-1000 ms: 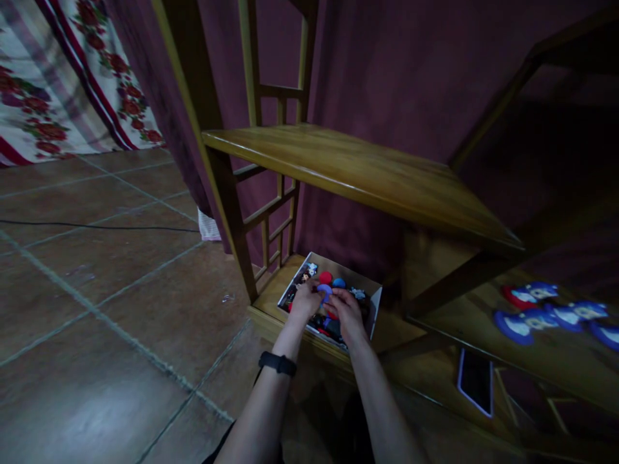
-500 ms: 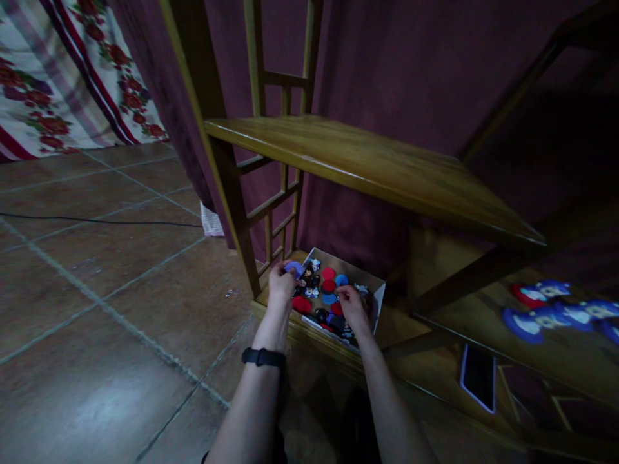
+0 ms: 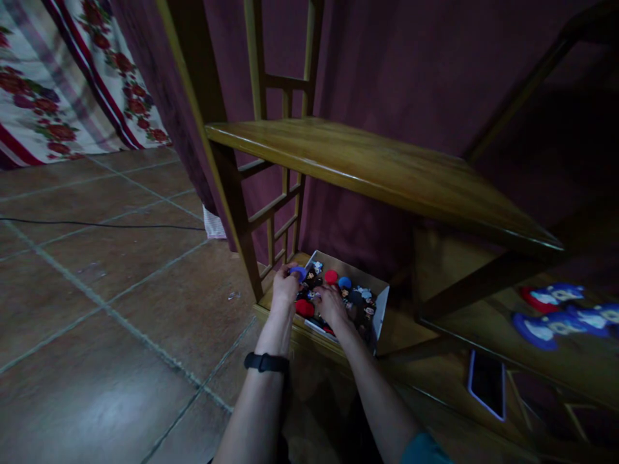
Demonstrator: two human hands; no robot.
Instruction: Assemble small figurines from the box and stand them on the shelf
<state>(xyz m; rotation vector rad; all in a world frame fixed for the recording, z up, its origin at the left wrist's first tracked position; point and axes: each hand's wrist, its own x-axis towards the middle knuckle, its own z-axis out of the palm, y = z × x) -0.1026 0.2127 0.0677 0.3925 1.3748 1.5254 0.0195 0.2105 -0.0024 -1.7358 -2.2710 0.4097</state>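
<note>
A shallow white-sided box (image 3: 382,309) on the low shelf holds red and blue discs and small dark, white and blue cartoon-like figures. At its left end, my left hand (image 3: 286,285), with a dark band on the wrist, is closed on the edge of a purple disc (image 3: 298,273). Over the middle of the box, my right hand (image 3: 329,303) reaches down with fingers drawn together among the pieces. Its fingertips hide whatever is between them. A red disc (image 3: 304,308) lies near the box's front left, and another red disc (image 3: 331,276) and a blue disc (image 3: 344,282) lie behind my right hand.
A wooden shelf board (image 3: 377,164) juts out above the box. To the right, several blue-and-white figures (image 3: 556,322) lie on another board, with a phone (image 3: 487,385) below them. A dark cable (image 3: 101,225) crosses the tiled floor at left.
My right hand has moved left across the box, from its right half to the middle. My left hand stays at the left end with the purple disc. The view has shifted slightly.
</note>
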